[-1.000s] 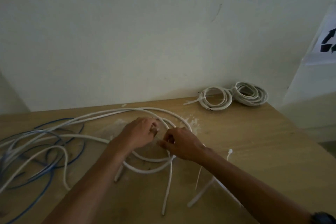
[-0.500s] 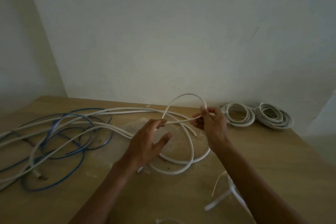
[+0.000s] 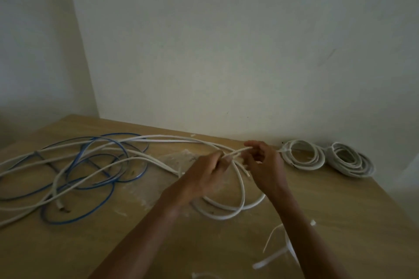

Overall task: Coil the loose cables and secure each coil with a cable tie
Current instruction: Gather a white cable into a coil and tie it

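A long white cable point(image 3: 229, 215) lies in loose loops on the wooden table point(image 3: 140, 240). My left hand point(image 3: 204, 174) pinches a strand of it just above the loops. My right hand point(image 3: 265, 165) holds the same strand a little further right, fingers curled round it. The strand runs between both hands. A blue cable point(image 3: 90, 179) tangled with more white cable spreads over the table's left side. Two finished white coils point(image 3: 303, 157) point(image 3: 350, 162) lie by the wall at the right. Loose white cable ties point(image 3: 275, 256) lie near my right forearm.
A pale wall runs along the table's far edge, with a corner at the left. The table's right edge falls away beyond the coils. White dust marks the wood near my hands.
The raised arch of cable seen half a second ago has come down. My hands have drawn closer together, and my left hand has closed from spread fingers to a pinch on the strand.
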Demonstrator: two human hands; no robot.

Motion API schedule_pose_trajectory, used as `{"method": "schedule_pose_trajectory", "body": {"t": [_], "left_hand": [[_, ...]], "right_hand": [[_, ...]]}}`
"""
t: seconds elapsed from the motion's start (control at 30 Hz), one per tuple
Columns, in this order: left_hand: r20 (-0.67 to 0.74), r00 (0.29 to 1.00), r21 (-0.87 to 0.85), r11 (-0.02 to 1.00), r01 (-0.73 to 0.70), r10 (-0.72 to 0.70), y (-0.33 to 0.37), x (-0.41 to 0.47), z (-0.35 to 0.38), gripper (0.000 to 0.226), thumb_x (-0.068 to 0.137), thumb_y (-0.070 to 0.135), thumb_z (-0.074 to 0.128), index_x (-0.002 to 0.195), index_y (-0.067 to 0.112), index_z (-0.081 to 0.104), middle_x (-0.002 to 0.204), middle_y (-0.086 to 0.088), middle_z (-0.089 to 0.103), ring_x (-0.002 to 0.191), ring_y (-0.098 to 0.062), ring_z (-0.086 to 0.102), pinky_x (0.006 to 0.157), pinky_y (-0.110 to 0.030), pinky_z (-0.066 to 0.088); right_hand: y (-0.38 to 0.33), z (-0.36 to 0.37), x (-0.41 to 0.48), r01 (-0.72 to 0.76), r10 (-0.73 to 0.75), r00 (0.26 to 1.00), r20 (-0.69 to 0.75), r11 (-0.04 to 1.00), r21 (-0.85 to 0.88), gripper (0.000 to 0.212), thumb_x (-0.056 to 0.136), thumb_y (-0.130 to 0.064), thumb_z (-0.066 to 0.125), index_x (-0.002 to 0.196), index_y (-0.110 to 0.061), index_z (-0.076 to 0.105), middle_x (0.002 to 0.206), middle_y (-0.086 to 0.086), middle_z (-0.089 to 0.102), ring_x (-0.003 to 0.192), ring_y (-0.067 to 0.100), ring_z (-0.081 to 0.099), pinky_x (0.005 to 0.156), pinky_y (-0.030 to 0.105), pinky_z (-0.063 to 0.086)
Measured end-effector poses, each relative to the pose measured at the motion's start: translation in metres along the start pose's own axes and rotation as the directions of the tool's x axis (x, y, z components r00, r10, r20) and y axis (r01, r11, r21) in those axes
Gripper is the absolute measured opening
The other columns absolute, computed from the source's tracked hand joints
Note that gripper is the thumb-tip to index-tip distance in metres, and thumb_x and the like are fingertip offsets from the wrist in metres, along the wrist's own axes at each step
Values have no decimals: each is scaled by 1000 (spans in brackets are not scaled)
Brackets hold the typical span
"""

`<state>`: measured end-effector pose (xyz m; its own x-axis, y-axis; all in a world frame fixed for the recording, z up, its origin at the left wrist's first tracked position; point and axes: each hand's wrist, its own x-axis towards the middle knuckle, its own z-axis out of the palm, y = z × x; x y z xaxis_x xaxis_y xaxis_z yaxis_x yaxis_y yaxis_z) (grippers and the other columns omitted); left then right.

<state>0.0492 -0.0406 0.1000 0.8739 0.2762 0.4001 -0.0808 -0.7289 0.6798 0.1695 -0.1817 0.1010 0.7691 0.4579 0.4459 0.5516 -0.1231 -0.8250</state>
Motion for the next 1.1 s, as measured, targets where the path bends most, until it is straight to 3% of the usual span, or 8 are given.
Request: {"method": "schedule_pose_trajectory", "body": {"t": [0.1, 0.23, 0.4, 0.53, 0.7, 0.83, 0.93, 1.1], "left_hand": [[-89, 994, -418, 908, 17, -60, 22, 20, -21, 41, 109, 34, 40, 72, 20, 47, 56, 9, 37, 45, -3, 33, 47, -18, 29], [-26, 967, -876, 472, 99, -252, 29, 45, -41, 41, 109, 32, 37, 70, 21, 38, 54, 8, 23, 42, -6, 20, 37, -17, 18], [60, 941, -998, -29, 54, -332, 1, 54, -47, 43, 108, 34, 37, 67, 20, 41, 52, 8, 25, 43, -6, 16, 38, -20, 15], [89, 946, -991, -120, 54, -310, -8, 55, -53, 44, 107, 33, 37, 66, 19, 44, 52, 7, 26, 50, -8, 10, 38, -21, 17], [101, 969, -993, 43, 113, -225, 7, 52, -50, 35, 106, 24, 37, 76, 17, 52, 60, 6, 30, 48, -8, 29, 43, -21, 30], [6, 994, -834, 548, 66, -111, 18, 47, -38, 32, 108, 16, 34, 97, 5, 62, 73, -4, 63, 72, -18, 64, 74, -32, 58], [-89, 994, -408, 909, -90, 59, 16, 43, -27, 32, 111, 17, 38, 107, 5, 66, 100, -5, 75, 99, -18, 71, 90, -33, 56], [3, 968, -135, 960, -247, 250, 34, 37, -6, 25, 109, 21, 45, 101, 8, 66, 80, 3, 72, 74, -9, 71, 68, -28, 54]], "right_hand": [[20, -14, 7, 118, -192, 973, -131, 892, -437, 4, 95, -22, 69, 93, -20, 72, 81, -4, 55, 76, 19, 58, 63, 28, 36], [32, -32, 17, 89, -136, 980, -143, 951, -295, 23, 101, -22, 59, 79, -17, 64, 75, -8, 61, 73, 21, 61, 65, 28, 37], [5, -55, 22, 3, 50, 982, -182, 960, 280, 22, 92, -26, 72, 82, -10, 61, 52, 3, 49, 45, 19, 43, 43, 27, 41], [2, -70, 29, 42, -50, 972, -229, 998, -39, 14, 89, -27, 76, 93, -18, 65, 62, 4, 63, 50, 12, 52, 47, 15, 40], [6, -64, 24, 88, -160, 975, -154, 916, -391, 11, 92, -23, 72, 87, -16, 66, 62, -18, 54, 54, -7, 52, 54, 4, 37], [-6, -59, 23, 92, -105, 995, 1, 871, -483, 19, 98, -35, 63, 82, -23, 64, 56, -15, 54, 49, -2, 53, 45, 12, 34], [-21, -54, 18, 191, -132, 978, 158, 873, -449, 24, 100, -34, 61, 79, -26, 68, 53, -20, 53, 52, -6, 56, 46, 13, 35], [-40, -46, 9, 256, -153, 928, 341, 925, -281, 29, 101, -36, 57, 72, -31, 62, 53, -10, 56, 44, 5, 47, 48, 20, 35]]}}
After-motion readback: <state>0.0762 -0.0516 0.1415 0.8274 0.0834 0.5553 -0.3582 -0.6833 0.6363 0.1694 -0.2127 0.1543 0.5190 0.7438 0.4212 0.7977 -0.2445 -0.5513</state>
